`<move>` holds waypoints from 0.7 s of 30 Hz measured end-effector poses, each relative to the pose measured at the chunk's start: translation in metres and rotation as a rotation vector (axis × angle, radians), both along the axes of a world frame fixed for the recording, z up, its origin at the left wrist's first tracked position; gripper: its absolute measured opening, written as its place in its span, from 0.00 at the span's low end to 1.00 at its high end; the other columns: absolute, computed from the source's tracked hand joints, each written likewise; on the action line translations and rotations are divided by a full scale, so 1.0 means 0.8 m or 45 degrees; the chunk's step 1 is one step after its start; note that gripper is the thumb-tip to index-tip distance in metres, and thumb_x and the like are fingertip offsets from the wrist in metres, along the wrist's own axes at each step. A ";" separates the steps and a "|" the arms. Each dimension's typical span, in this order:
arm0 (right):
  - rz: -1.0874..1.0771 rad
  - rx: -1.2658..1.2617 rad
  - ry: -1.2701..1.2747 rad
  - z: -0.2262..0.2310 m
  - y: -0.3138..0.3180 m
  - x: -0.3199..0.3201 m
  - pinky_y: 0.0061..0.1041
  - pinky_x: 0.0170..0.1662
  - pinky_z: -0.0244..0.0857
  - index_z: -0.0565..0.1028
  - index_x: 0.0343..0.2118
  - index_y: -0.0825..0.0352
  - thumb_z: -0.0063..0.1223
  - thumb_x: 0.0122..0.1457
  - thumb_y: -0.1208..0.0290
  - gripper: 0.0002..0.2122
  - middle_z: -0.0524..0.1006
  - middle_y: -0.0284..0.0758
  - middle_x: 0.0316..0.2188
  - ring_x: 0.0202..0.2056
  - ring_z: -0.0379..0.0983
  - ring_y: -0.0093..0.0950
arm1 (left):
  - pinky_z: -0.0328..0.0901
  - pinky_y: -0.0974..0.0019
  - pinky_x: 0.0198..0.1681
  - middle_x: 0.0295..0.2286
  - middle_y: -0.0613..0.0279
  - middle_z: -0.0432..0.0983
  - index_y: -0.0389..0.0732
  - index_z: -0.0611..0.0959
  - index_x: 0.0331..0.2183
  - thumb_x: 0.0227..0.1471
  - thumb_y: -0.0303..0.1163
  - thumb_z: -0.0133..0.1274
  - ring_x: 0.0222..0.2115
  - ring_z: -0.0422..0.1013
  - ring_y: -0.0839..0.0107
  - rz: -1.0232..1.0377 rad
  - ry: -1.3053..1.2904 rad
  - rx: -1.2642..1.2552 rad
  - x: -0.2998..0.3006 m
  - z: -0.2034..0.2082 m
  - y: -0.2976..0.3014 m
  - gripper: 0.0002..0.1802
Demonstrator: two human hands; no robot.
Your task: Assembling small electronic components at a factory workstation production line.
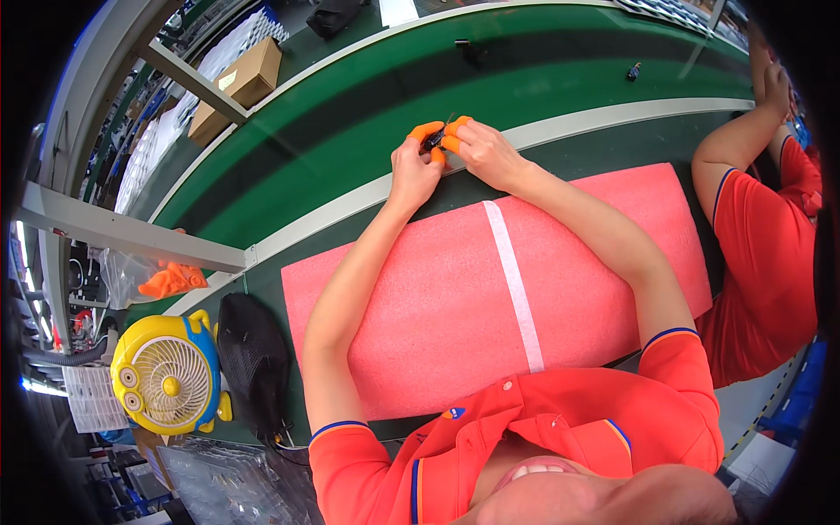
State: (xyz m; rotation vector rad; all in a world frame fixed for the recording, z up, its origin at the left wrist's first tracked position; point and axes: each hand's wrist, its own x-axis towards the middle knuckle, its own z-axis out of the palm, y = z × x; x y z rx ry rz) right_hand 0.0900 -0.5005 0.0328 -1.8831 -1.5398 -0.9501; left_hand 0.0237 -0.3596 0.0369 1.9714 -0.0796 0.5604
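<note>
Above the near rail of the green belt, my two hands meet at a small black part [434, 140] with what looks like a thin wire or pin sticking up. My left hand [415, 173] pinches it from the left, and my right hand [486, 156] grips it from the right. Orange finger cots cover several of my fingertips. The part is mostly hidden between the fingers, so its exact kind cannot be made out. Below my forearms lies a pink foam pad [437, 297] with a white strip across it.
Beyond the rail [332, 210] runs the green belt [350, 131], carrying small dark parts [633, 72]. On the left are a yellow fan [171, 385], a black mesh pouch [252, 363], a bag of orange finger cots [171, 278] and a cardboard box [249, 79]. A co-worker [761, 236] sits at right.
</note>
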 end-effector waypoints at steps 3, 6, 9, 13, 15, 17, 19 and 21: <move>0.022 0.000 0.027 -0.001 -0.001 -0.002 0.28 0.33 0.65 0.72 0.23 0.71 0.49 0.39 0.80 0.05 0.68 0.37 0.24 0.29 0.66 0.33 | 0.68 0.73 0.29 0.30 0.57 0.74 0.31 0.74 0.40 0.40 0.18 0.49 0.27 0.71 0.77 -0.030 -0.035 -0.009 -0.001 0.000 -0.001 0.19; 0.049 0.005 0.052 0.001 0.000 -0.007 0.28 0.32 0.65 0.73 0.24 0.73 0.50 0.35 0.84 0.08 0.68 0.36 0.25 0.28 0.66 0.33 | 0.69 0.73 0.32 0.32 0.57 0.73 0.32 0.74 0.40 0.41 0.17 0.48 0.30 0.71 0.75 -0.067 -0.023 -0.025 -0.003 -0.001 0.003 0.19; 0.047 -0.021 0.091 -0.002 0.001 -0.007 0.28 0.34 0.66 0.74 0.26 0.72 0.50 0.35 0.85 0.10 0.69 0.36 0.26 0.30 0.67 0.33 | 0.68 0.70 0.38 0.35 0.58 0.73 0.33 0.74 0.40 0.41 0.15 0.48 0.35 0.71 0.72 -0.126 0.029 -0.048 -0.005 0.003 0.003 0.19; 0.087 0.109 0.275 -0.001 0.002 -0.007 0.27 0.36 0.66 0.73 0.32 0.69 0.52 0.37 0.86 0.14 0.69 0.38 0.30 0.34 0.68 0.35 | 0.68 0.70 0.37 0.35 0.57 0.72 0.32 0.73 0.40 0.41 0.15 0.48 0.33 0.70 0.71 -0.166 0.041 -0.073 -0.009 0.012 0.000 0.18; 0.046 0.157 0.433 0.006 0.006 -0.014 0.28 0.38 0.66 0.73 0.34 0.69 0.53 0.38 0.84 0.15 0.69 0.39 0.31 0.36 0.67 0.36 | 0.67 0.71 0.38 0.35 0.56 0.71 0.32 0.72 0.40 0.42 0.15 0.48 0.34 0.70 0.72 -0.092 0.170 -0.196 -0.004 0.013 0.005 0.18; -0.038 0.245 0.746 0.012 0.009 -0.021 0.29 0.40 0.65 0.71 0.38 0.69 0.55 0.40 0.80 0.17 0.68 0.41 0.34 0.38 0.66 0.38 | 0.67 0.71 0.38 0.35 0.56 0.71 0.32 0.72 0.40 0.42 0.15 0.48 0.35 0.69 0.72 -0.053 0.235 -0.256 0.000 0.011 0.010 0.18; -0.029 0.238 0.750 0.010 0.006 -0.018 0.29 0.41 0.65 0.70 0.40 0.69 0.56 0.40 0.80 0.19 0.68 0.42 0.35 0.39 0.66 0.38 | 0.68 0.72 0.36 0.36 0.55 0.70 0.33 0.72 0.39 0.42 0.18 0.51 0.35 0.69 0.73 -0.090 0.099 -0.292 0.004 0.009 0.009 0.17; -0.002 0.219 0.756 0.006 0.006 -0.014 0.30 0.42 0.65 0.68 0.42 0.69 0.57 0.40 0.79 0.22 0.67 0.44 0.37 0.39 0.66 0.39 | 0.68 0.73 0.35 0.36 0.55 0.70 0.34 0.71 0.39 0.42 0.19 0.52 0.36 0.70 0.73 -0.109 0.031 -0.309 0.004 0.005 0.008 0.18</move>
